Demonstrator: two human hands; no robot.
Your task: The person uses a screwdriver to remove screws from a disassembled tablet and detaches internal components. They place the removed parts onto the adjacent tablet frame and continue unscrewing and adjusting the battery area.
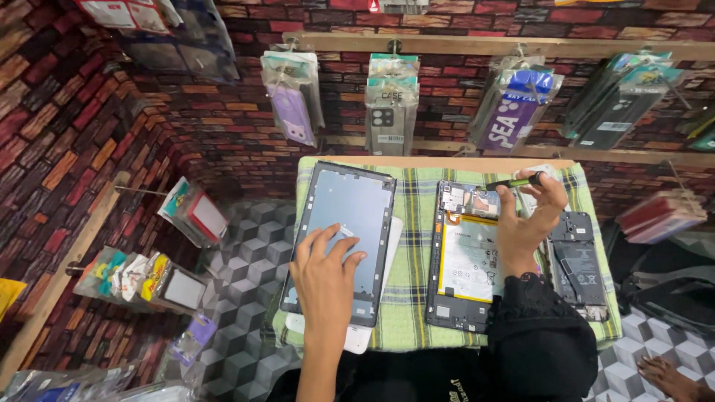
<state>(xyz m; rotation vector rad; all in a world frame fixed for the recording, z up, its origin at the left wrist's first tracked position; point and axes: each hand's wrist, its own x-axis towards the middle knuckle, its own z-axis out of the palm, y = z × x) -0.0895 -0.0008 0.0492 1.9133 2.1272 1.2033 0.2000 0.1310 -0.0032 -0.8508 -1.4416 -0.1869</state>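
Head view, looking down on a small counter (417, 165) draped in a green checked cloth (410, 275). Left hand (325, 279) spread flat, fingers splayed, pressing on the detached tablet screen frame (350, 216), which overhangs a white slab beneath and sits near the cloth's left edge. Right hand (525, 223) pinching a green-handled screwdriver (515, 181) between thumb and fingertips, held level above the top of the opened tablet body (465, 257); pale battery (468, 257) and top circuit board (468, 199) exposed. Second opened device (575, 260), dark, just beside the right wrist, partly hidden. Risks, as judged: palm weight on the unsupported frame could flex or crack it; frame could slide off the left edge if pushed. Driver tip close to the bare board, so a slip could gouge parts or puncture the battery. Dark sleeve (540, 313) could drag across the open tablet or nudge the second device. Loose screws, if any, too small to make out on the checked cloth.
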